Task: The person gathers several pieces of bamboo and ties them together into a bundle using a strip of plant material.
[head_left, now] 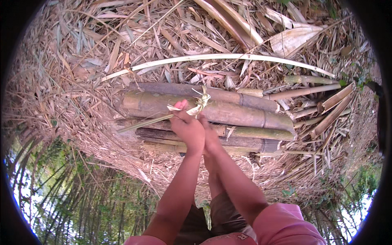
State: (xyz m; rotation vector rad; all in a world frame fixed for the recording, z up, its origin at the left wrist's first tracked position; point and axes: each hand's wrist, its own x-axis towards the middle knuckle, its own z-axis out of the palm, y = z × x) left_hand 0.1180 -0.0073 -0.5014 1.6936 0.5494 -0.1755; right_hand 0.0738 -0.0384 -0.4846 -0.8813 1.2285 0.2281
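Note:
My left hand is closed on a pale green split-bamboo strip, whose flat tail runs out to the left. Pressed close beside it is my right hand, also closed at the twisted part of the strip; its fingers are partly hidden by the left hand. Just above the fingers the strip forms a twisted knot with short ends sticking up. Both hands are over a row of thick bamboo poles lying side by side. Whether the strip passes under the poles is hidden.
Beyond the poles lies a long, curved pale strip. A split bamboo half and a dry sheath are farther back. Cut bamboo pieces are piled at right. Dry leaf litter covers the ground.

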